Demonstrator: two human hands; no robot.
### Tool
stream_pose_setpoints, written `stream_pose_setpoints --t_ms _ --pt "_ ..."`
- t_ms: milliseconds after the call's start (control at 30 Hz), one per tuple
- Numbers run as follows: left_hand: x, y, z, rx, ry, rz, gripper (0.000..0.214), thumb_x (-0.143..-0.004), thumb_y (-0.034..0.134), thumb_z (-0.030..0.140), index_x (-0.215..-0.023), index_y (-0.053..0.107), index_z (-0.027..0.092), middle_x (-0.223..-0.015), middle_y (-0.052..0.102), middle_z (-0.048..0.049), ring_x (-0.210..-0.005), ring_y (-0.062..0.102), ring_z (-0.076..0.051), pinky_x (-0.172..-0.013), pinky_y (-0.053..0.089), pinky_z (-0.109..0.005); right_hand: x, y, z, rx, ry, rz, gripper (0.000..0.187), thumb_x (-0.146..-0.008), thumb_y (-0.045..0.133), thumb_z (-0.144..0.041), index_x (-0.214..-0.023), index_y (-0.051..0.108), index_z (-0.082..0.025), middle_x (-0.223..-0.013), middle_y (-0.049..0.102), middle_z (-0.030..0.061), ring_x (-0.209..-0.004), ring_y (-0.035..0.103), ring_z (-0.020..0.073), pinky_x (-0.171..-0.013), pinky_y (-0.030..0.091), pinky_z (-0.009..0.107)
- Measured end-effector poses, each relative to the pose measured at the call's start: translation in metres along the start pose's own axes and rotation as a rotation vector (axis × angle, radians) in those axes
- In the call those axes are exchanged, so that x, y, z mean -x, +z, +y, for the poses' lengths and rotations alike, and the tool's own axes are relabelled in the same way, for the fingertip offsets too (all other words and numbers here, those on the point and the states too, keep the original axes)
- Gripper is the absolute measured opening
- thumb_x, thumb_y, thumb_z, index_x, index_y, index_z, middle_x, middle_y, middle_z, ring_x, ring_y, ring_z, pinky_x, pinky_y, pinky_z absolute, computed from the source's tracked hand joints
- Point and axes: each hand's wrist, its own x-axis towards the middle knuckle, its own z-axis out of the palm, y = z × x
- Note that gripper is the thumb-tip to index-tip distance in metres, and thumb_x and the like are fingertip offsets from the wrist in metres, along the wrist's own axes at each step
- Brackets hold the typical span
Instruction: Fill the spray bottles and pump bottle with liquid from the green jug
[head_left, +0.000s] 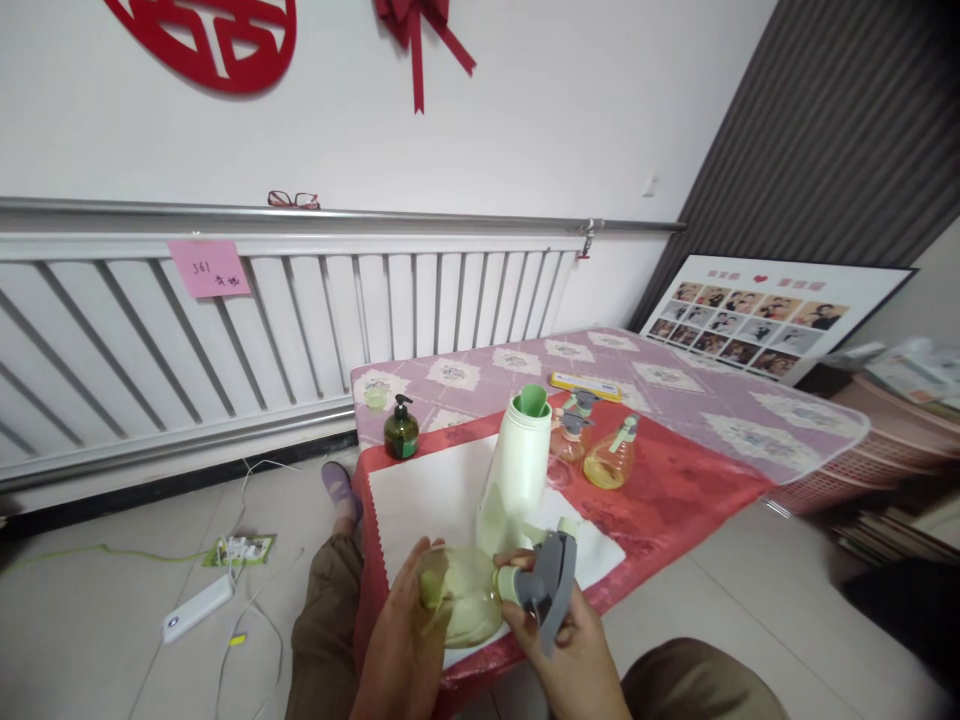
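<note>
My left hand (pixel 405 640) wraps round the clear yellowish body of a spray bottle (pixel 465 595) lying on its side over the table's near edge. My right hand (pixel 574 650) grips its green collar and grey trigger head (pixel 551 590). Just behind stands a tall white jug (pixel 517 470) with a green funnel (pixel 534 400) in its mouth, on a white cloth (pixel 427 500). Two more spray bottles (pixel 609 455) with yellow liquid stand to the right of the jug.
A dark green pump bottle (pixel 401 430) stands at the table's left. The low table (pixel 697 480) has a red cover in front and a pink patterned one behind. A radiator (pixel 225 330) lines the wall. A power bank (pixel 196 607) and cables lie on the floor.
</note>
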Motion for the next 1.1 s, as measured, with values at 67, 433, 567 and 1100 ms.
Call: stream_pose_setpoints --t_ms 67,433,567,1100 --pt "0.001 0.001 0.003 0.102 -0.063 -0.048 0.042 -0.082 0.063 0.049 -0.118 0.057 0.029 -0.125 0.061 -0.0074 -0.116 0.058 -0.025 -0.097 0.044 -0.039 0.0 0.0 -0.002 -0.005 0.003 -0.055 0.032 -0.065 0.076 -0.038 -0.091 0.067 -0.023 -0.089 0.072 0.0044 -0.074 0.066 0.0183 -0.067 0.054 0.025" --pt "0.016 0.008 0.004 -0.258 0.246 -0.076 0.096 -0.058 0.086 0.039 -0.137 0.032 0.033 -0.148 0.036 -0.0115 -0.137 0.035 -0.035 -0.11 0.032 -0.049 -0.008 -0.014 0.008 -0.116 0.166 0.015 0.039 -0.064 0.079 -0.048 -0.09 0.066 -0.021 -0.081 0.074 0.0039 -0.074 0.068 0.0206 -0.069 0.056 0.029" --pt "0.017 0.01 -0.007 -0.523 0.622 -0.013 0.081 -0.061 0.084 0.034 -0.129 0.04 0.028 -0.154 0.023 -0.0135 -0.139 0.028 -0.038 -0.111 0.03 -0.05 -0.005 -0.011 0.021 -0.283 0.227 0.073 0.038 -0.066 0.078 -0.048 -0.091 0.065 -0.022 -0.086 0.074 0.0031 -0.077 0.069 0.0215 -0.073 0.058 0.034" --pt "0.008 0.0 0.008 -0.038 -0.021 -0.03 0.062 -0.082 0.061 0.054 -0.132 0.028 0.041 -0.133 0.049 -0.0078 -0.102 0.063 -0.025 -0.082 0.049 -0.039 -0.01 -0.025 0.001 0.049 0.082 -0.057 0.043 -0.063 0.078 -0.046 -0.097 0.073 -0.02 -0.094 0.077 0.0089 -0.093 0.069 0.0276 -0.086 0.054 0.037"
